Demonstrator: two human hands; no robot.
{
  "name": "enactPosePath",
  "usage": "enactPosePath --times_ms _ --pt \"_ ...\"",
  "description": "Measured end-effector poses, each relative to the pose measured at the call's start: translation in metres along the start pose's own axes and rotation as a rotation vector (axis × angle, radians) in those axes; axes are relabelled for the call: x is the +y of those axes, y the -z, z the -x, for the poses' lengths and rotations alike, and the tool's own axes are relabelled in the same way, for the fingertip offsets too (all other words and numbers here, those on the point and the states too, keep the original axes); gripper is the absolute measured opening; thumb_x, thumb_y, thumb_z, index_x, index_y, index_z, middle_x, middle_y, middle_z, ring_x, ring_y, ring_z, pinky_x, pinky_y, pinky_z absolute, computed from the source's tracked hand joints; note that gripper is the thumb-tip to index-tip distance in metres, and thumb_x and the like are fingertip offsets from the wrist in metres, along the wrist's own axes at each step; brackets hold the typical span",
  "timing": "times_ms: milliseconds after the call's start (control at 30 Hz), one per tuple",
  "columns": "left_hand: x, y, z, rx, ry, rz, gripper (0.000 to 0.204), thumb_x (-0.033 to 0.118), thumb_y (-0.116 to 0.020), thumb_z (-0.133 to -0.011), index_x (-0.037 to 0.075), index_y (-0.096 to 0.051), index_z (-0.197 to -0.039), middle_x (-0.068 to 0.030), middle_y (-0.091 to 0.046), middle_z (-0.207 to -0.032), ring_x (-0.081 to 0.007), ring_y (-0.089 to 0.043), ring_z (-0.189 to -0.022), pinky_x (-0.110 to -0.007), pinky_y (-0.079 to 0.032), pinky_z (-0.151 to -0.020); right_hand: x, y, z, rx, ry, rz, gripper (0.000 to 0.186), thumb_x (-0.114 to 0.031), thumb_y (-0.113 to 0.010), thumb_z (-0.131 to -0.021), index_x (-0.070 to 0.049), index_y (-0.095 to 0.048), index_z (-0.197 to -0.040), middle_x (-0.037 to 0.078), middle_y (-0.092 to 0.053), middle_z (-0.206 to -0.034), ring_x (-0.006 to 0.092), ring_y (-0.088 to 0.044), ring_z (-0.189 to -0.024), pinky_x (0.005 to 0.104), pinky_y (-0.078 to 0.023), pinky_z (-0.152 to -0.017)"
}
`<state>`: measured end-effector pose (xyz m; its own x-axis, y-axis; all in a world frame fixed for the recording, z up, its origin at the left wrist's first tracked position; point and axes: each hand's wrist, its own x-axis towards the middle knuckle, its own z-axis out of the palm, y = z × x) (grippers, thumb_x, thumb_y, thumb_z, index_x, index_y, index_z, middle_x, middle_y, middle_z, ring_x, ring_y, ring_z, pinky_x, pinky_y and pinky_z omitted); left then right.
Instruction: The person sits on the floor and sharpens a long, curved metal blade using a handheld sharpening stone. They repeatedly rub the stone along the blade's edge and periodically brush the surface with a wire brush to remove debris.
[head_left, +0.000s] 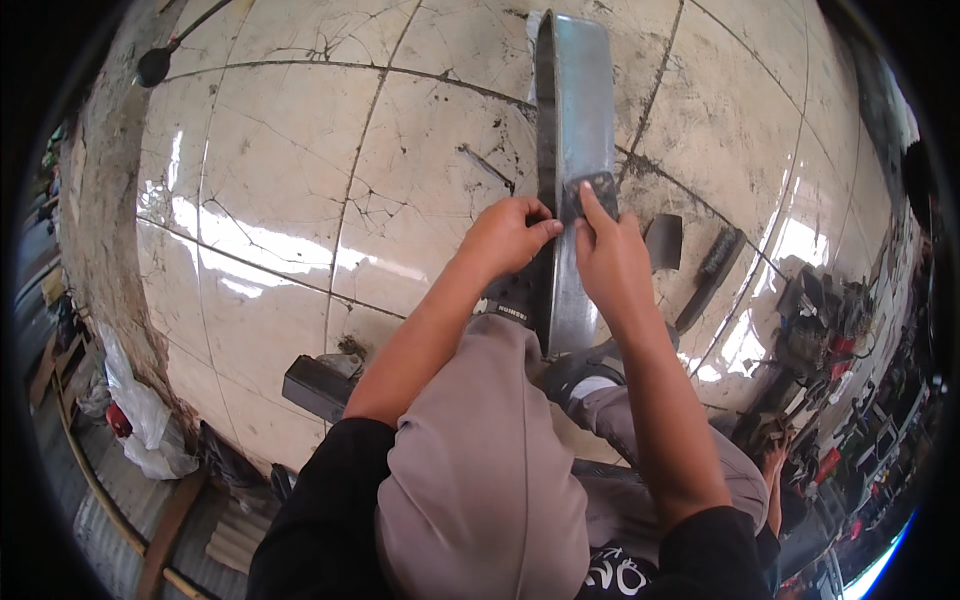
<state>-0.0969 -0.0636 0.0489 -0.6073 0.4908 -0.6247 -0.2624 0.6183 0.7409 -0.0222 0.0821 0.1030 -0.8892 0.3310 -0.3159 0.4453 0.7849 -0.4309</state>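
A long silver metal piece (pixel 583 100), with a smooth broad face and a dark hollow side, stretches away from me over the tiled floor. My right hand (pixel 612 255) is on its face, index finger stretched over a small dark flat pad (pixel 602 185) pressed to the metal; the pad's exact kind is unclear. My left hand (pixel 512 235) is closed at the left edge of the metal piece, thumb and fingers pinching there. A dark curved sheet (pixel 664 242) lies just right of my right hand, with a wire brush (pixel 712 275) beyond it.
A thin metal rod (pixel 487 166) lies left of the metal piece. Near my left forearm sits a dark box-like block (pixel 322 387). Tools and parts (pixel 815 325) crowd the right side, where another person's hand (pixel 776 458) shows. Plastic bags (pixel 145 420) lie at left.
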Motion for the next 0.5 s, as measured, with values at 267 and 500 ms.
enactPosePath --times_ms 267,500 --pt "0.001 0.002 -0.002 -0.03 0.011 0.024 0.034 0.035 -0.073 -0.087 0.005 -0.073 -0.103 -0.0153 -0.073 -0.09 -0.0291 -0.07 -0.086 -0.039 -0.053 -0.078 0.0 -0.002 -0.008 0.008 -0.039 -0.047 0.044 -0.021 -0.057 -0.097 -0.014 -0.057 -0.14 0.032 -0.058 -0.09 0.0481 -0.063 -0.08 0.0495 -0.053 -0.074" --pt "0.003 0.004 -0.001 -0.025 0.011 0.004 0.033 0.035 -0.073 -0.087 0.005 -0.073 -0.103 -0.015 -0.073 -0.09 -0.0299 -0.07 -0.085 -0.039 -0.053 -0.079 -0.003 -0.002 -0.014 -0.009 -0.048 -0.062 0.044 -0.024 -0.058 -0.097 -0.019 -0.057 -0.141 0.031 -0.06 -0.09 0.0485 -0.061 -0.084 0.0499 -0.05 -0.079"
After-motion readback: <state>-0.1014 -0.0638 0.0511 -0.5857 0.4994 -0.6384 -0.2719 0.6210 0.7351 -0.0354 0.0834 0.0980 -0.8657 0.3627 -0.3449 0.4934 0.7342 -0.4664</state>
